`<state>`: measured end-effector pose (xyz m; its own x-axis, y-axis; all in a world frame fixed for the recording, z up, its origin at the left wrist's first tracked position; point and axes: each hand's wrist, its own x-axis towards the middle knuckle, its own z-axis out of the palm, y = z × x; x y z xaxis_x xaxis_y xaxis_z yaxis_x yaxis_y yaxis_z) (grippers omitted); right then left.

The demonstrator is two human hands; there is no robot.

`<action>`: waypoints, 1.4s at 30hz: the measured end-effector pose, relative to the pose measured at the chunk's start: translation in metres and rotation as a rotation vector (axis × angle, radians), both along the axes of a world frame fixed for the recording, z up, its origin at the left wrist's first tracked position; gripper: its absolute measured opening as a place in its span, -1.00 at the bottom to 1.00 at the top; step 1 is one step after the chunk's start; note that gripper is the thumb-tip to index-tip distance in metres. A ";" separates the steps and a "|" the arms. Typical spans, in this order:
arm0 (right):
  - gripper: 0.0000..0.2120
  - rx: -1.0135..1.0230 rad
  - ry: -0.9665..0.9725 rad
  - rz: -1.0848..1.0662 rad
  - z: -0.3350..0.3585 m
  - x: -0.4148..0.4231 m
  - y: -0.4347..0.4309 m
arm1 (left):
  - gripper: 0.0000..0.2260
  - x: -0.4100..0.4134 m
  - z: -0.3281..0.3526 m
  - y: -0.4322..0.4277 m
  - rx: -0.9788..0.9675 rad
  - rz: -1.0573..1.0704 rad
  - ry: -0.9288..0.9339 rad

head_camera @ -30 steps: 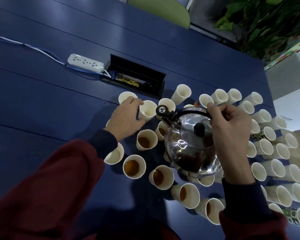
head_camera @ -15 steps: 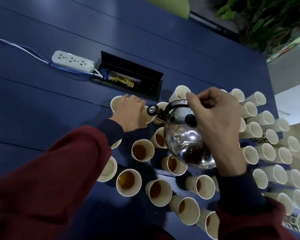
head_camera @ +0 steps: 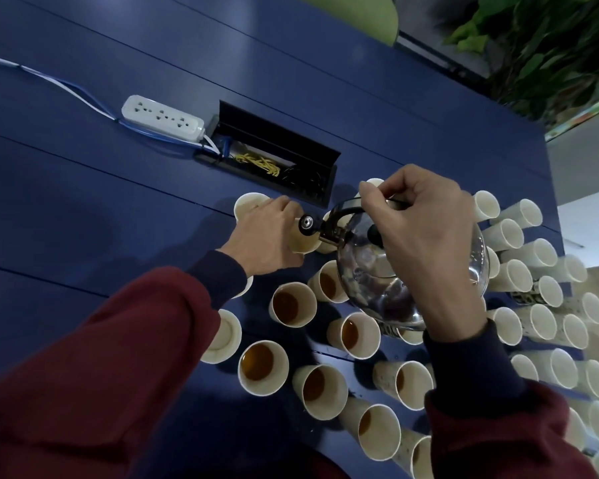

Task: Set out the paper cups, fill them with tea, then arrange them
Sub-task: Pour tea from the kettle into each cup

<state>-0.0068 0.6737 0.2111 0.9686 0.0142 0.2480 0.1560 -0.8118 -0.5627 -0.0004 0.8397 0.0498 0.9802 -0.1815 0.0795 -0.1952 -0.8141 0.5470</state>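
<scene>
My right hand (head_camera: 426, 243) grips the black handle of a shiny steel kettle (head_camera: 388, 285), tilted with its spout (head_camera: 306, 223) over a paper cup (head_camera: 303, 242). My left hand (head_camera: 267, 236) holds that cup from the left on the blue table (head_camera: 83, 209). Several paper cups with brown tea (head_camera: 263, 366) stand in rows below the kettle. Several empty paper cups (head_camera: 509, 233) crowd the right side. An empty cup (head_camera: 248, 205) stands just behind my left hand. The kettle hides some cups beneath it.
A white power strip (head_camera: 163, 117) with blue and white cables lies at the back left. Beside it an open black cable box (head_camera: 274, 160) is set into the table. A green chair (head_camera: 353, 12) and a plant (head_camera: 540, 46) are beyond the far edge.
The kettle has tipped further, its spout now over the cup in my left hand. The view has shifted a little; both hands keep their holds.
</scene>
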 end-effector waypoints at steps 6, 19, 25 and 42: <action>-0.78 -0.036 -0.032 0.019 0.005 -0.002 0.001 | -0.44 -0.004 0.003 0.002 0.020 0.006 0.006; -0.77 -0.085 -0.056 0.039 0.010 -0.010 0.000 | -0.52 -0.008 0.008 -0.001 -0.010 0.000 0.048; -0.77 -0.085 -0.053 0.037 0.009 -0.010 -0.001 | -0.57 -0.009 0.006 -0.002 -0.019 0.001 0.047; -0.70 0.239 0.052 -0.134 -0.011 -0.015 -0.032 | -0.50 -0.009 -0.004 -0.007 0.086 -0.019 0.078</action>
